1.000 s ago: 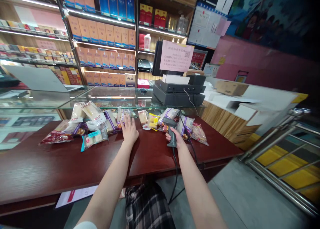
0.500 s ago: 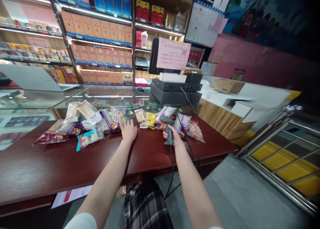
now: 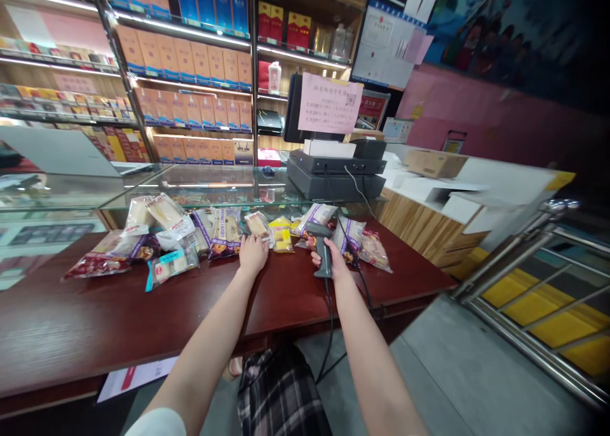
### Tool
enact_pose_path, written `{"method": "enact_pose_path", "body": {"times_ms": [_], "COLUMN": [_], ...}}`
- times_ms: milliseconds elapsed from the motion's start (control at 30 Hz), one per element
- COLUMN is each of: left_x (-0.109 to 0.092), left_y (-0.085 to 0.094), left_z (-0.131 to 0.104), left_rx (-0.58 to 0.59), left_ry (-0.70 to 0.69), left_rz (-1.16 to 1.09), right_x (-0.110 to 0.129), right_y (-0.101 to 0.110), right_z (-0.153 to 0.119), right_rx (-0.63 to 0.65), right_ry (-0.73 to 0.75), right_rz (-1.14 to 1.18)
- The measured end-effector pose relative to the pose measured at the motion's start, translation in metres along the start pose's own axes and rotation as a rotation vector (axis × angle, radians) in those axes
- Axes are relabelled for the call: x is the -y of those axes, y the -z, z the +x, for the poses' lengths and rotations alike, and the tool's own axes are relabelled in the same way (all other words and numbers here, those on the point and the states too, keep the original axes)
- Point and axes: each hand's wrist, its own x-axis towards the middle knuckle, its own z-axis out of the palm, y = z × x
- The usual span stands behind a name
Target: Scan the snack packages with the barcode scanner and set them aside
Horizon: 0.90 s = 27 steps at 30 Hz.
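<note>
Left hand: the left hand (image 3: pixel 253 254) is palm down at the near edge of a clear sandwich pack (image 3: pixel 257 224), its fingers slightly spread and bent onto the wrapper; whether they pinch it I cannot tell.
Right hand: the right hand (image 3: pixel 330 260) is closed around the grip of a dark barcode scanner (image 3: pixel 324 258), fingers curled and wrapped on the handle, the scanner's head pointing to the far left.
Sandwich pack: on the red-brown table (image 3: pixel 200 302), between a purple-edged bread bag (image 3: pixel 225 232) on the left and a yellow packet (image 3: pixel 281 238) on the right; it has red print, too small to read.
Left packs: two wrapped sandwiches (image 3: pixel 164 213), a red-and-clear bag (image 3: pixel 102 255) and a blue-ended packet (image 3: pixel 171 266) with a small red logo, wording unreadable.
Right packs: two white-and-purple bags (image 3: pixel 317 217) near the scanner and a red-trimmed bag (image 3: pixel 375 250) at the far right of the row; their lettering is too small to read.
Pink notice: the pink sheet (image 3: pixel 328 102) on the monitor (image 3: pixel 294 109) carries Chinese lines with 200元, 300元 and 500元, plus a QR code at its right.
Shelves: orange boxes (image 3: pixel 188 58), blue boxes (image 3: pixel 213 4) and red boxes (image 3: pixel 298 30) bear labels I cannot read.
</note>
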Motion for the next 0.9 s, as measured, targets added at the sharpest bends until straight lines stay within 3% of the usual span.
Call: {"method": "enact_pose_path", "body": {"times_ms": [300, 633, 767, 900], "left_x": [0.000, 0.010, 0.012, 0.011], "left_y": [-0.002, -0.003, -0.003, -0.006], "left_z": [-0.002, 0.006, 0.007, 0.010], "left_rx": [0.025, 0.027, 0.027, -0.133], "left_ry": [0.010, -0.011, 0.028, 0.177], "left_rz": [-0.013, -0.210, -0.560, -0.969], "right_x": [-0.001, 0.001, 0.001, 0.001], "right_y": [-0.001, -0.003, -0.004, -0.003], "right_z": [-0.001, -0.002, -0.003, -0.003], "right_rx": [-0.016, -0.007, -0.013, -0.017], "right_ry": [0.010, 0.000, 0.008, 0.004], "right_rz": [0.007, -0.051, -0.036, -0.016]}}
